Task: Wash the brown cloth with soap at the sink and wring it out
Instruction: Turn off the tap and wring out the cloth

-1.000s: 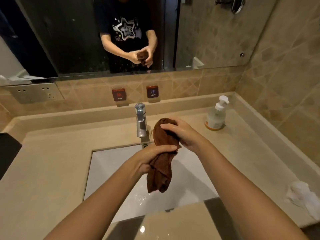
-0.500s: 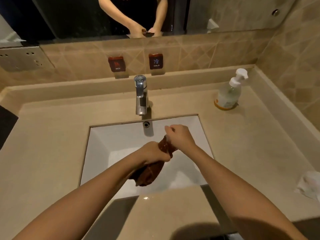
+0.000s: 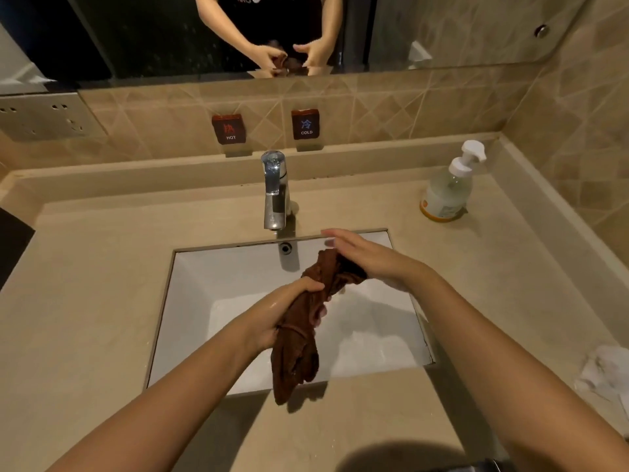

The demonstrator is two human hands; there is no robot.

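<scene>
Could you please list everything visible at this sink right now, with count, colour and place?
brown cloth: one, brown, twisted, hanging over the basin's front edge
sink: one, white, set into the beige counter
tap: one, chrome, behind the basin
soap bottle: one, clear with white pump, back right of counter
hot and cold signs: two, dark, on the tiled wall
white tissue: one, crumpled, right edge of counter
mirror: one, above the tiles
left hand: grip shut on the cloth's middle
right hand: fingers spread, over the cloth's top end
</scene>
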